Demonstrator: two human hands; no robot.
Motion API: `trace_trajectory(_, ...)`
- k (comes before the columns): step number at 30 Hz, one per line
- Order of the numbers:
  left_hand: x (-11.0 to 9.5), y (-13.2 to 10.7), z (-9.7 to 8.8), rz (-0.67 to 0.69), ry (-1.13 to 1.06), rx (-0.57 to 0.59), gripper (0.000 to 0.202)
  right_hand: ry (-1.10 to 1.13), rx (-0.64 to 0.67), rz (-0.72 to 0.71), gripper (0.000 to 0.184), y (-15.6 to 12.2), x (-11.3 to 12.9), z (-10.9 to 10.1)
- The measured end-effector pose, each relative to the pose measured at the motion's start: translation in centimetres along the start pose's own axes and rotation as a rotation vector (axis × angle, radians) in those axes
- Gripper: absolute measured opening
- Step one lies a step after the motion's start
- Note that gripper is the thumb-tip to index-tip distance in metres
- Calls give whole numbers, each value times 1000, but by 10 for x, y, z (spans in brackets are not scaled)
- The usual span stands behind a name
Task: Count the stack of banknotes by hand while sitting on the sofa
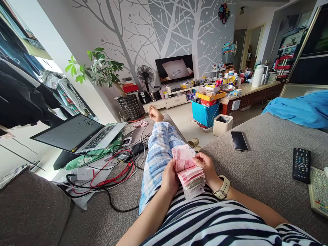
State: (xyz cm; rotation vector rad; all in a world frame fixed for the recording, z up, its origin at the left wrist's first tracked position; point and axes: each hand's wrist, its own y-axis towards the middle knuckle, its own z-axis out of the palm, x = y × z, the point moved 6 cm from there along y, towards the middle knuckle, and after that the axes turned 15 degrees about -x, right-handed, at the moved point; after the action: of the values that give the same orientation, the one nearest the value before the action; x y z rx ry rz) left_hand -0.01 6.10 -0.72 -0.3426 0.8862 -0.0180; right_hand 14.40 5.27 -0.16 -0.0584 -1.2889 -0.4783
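A thick stack of red banknotes (192,179) is held over my lap, its lower part fanned and folded downward. My left hand (170,177) grips the stack from the left, thumb on top of the notes. With thumb and fingers pinched, my right hand (207,167) holds the right edge of an upright banknote (185,158) that stands above the rest. A pale watch (222,187) is on my right wrist. How many notes each hand holds I cannot tell.
On the sofa to the left lie an open laptop (102,135) and tangled cables (125,171). To the right are a phone (239,140), a black remote (301,165), a pale keypad device (319,191) and a blue cloth (299,107). A bin (222,125) stands beyond.
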Motion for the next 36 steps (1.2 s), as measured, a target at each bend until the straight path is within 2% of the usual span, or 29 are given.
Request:
trace_trajectory(9,-1,1,-1,1,33,-33,20,-16,-1,-19,25,1,2,0)
trace_trajectory(20,-6,-7,5,29,82,-3,14,6,4,-16,24,1,6,2)
trace_trajectory(36,-5,-4,4,38,76,31,18,-40,19,-25,26,2,6,2)
